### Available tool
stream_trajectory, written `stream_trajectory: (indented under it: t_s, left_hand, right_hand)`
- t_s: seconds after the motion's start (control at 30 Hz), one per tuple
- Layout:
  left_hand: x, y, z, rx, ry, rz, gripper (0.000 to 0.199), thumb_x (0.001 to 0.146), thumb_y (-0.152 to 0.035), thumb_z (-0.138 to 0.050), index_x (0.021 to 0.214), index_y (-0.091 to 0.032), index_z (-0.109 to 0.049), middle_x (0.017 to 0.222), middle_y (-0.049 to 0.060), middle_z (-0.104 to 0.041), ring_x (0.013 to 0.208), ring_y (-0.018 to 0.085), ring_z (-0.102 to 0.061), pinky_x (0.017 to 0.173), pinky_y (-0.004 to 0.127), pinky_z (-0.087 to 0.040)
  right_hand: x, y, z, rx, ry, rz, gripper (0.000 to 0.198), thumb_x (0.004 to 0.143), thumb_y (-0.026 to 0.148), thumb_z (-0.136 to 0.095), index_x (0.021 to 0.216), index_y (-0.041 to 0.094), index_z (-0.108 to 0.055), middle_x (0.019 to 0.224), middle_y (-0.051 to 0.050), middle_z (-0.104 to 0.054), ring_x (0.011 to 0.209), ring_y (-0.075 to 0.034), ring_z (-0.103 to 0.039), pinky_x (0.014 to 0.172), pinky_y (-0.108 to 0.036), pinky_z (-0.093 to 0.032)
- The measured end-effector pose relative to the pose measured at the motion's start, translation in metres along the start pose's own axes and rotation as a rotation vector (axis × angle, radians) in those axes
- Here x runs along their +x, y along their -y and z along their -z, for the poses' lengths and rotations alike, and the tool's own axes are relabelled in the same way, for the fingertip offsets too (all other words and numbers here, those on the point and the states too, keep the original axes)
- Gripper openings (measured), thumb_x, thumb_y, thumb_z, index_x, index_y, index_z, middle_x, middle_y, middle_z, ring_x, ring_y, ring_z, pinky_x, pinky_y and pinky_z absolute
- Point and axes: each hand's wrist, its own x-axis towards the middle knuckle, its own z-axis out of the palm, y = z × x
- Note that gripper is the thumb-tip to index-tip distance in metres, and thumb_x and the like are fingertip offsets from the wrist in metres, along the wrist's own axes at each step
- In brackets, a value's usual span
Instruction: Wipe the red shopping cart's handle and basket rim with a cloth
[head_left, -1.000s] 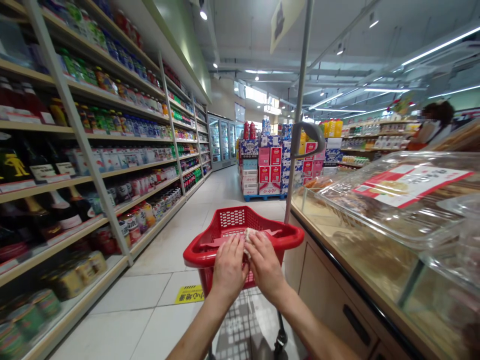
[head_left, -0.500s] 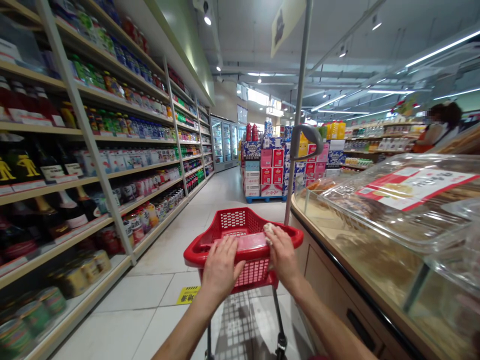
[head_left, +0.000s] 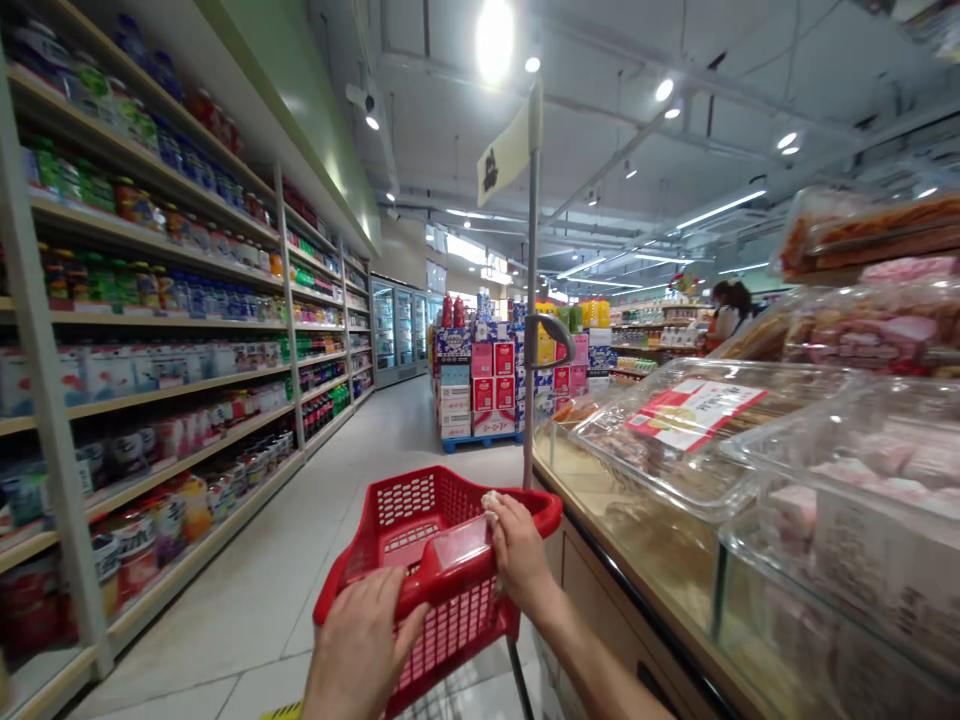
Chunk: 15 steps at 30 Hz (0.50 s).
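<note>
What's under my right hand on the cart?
A white cloth or tissue sticks out past your right hand, at the red cart handle; the hand hides the rest and the handle beneath.

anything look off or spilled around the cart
Nothing looks spilled or damaged. The one slightly odd thing is a crumpled white wad under the bare right hand on the red handle of the red plastic shopping cart, something handles don't normally carry.
</note>
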Motion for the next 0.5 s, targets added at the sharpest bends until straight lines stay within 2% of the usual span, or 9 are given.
stream_trajectory:
  t_s: [0.03,0.1,0.2,0.27,0.3,0.43,0.5]
  left_hand:
    - [0.000,0.005,0.001,-0.009,0.015,0.034,0.046,0.073,-0.049,-0.042,0.104,-0.017,-0.056,0.109,0.009,-0.060,0.103,0.024,-0.052,0.093,0.040,-0.033]
    - [0.001,0.013,0.000,-0.035,0.038,0.089,0.050,0.071,-0.056,-0.041,0.097,-0.018,-0.059,0.108,0.009,-0.061,0.104,0.025,-0.051,0.094,0.042,-0.032]
    - [0.006,0.016,-0.003,-0.121,0.080,0.019,0.043,0.072,-0.055,-0.038,0.084,-0.019,-0.060,0.097,0.008,-0.064,0.098,0.023,-0.054,0.091,0.037,-0.036]
    - [0.006,0.009,-0.004,-0.167,0.080,-0.037,0.040,0.073,-0.053,-0.037,0.080,-0.020,-0.060,0.093,0.007,-0.064,0.094,0.022,-0.055,0.089,0.035,-0.037]
    - [0.004,0.005,-0.003,-0.182,0.073,-0.052,0.039,0.073,-0.052,-0.038,0.080,-0.021,-0.059,0.094,0.006,-0.064,0.094,0.022,-0.055,0.088,0.035,-0.038]
    - [-0.008,-0.018,0.004,-0.167,0.034,-0.085,0.039,0.073,-0.052,-0.036,0.083,-0.021,-0.057,0.095,0.007,-0.063,0.092,0.022,-0.055,0.085,0.034,-0.039]
    - [-0.015,-0.028,0.007,-0.129,0.025,-0.108,0.040,0.073,-0.053,-0.034,0.080,-0.020,-0.057,0.087,0.007,-0.063,0.085,0.023,-0.056,0.081,0.036,-0.040]
  right_hand:
    - [0.001,0.000,0.004,-0.008,-0.001,-0.035,0.030,0.083,0.015,-0.038,0.104,0.017,-0.059,0.107,-0.012,-0.060,0.102,-0.021,-0.053,0.089,-0.043,-0.044]
    - [-0.002,0.013,0.005,-0.003,0.013,0.002,0.030,0.082,0.015,-0.038,0.104,0.015,-0.059,0.108,-0.012,-0.059,0.104,-0.020,-0.052,0.090,-0.040,-0.043]
    - [-0.011,0.044,-0.006,0.036,0.088,0.228,0.029,0.079,0.016,-0.042,0.104,0.015,-0.057,0.112,-0.010,-0.057,0.108,-0.019,-0.048,0.095,-0.036,-0.040]
    - [-0.012,0.053,-0.009,0.033,0.126,0.285,0.028,0.079,0.017,-0.044,0.103,0.016,-0.057,0.110,-0.009,-0.057,0.107,-0.019,-0.048,0.095,-0.035,-0.039]
    - [-0.011,0.051,-0.007,0.012,0.127,0.250,0.027,0.079,0.017,-0.044,0.103,0.016,-0.058,0.108,-0.009,-0.058,0.106,-0.019,-0.049,0.095,-0.036,-0.039]
    - [-0.004,0.026,0.021,-0.100,0.057,-0.093,0.029,0.080,0.013,-0.040,0.102,0.013,-0.058,0.107,-0.013,-0.059,0.103,-0.021,-0.052,0.092,-0.041,-0.040]
    - [-0.009,0.023,0.035,-0.112,0.064,-0.093,0.028,0.079,0.013,-0.041,0.101,0.013,-0.058,0.108,-0.012,-0.058,0.105,-0.020,-0.050,0.093,-0.039,-0.039]
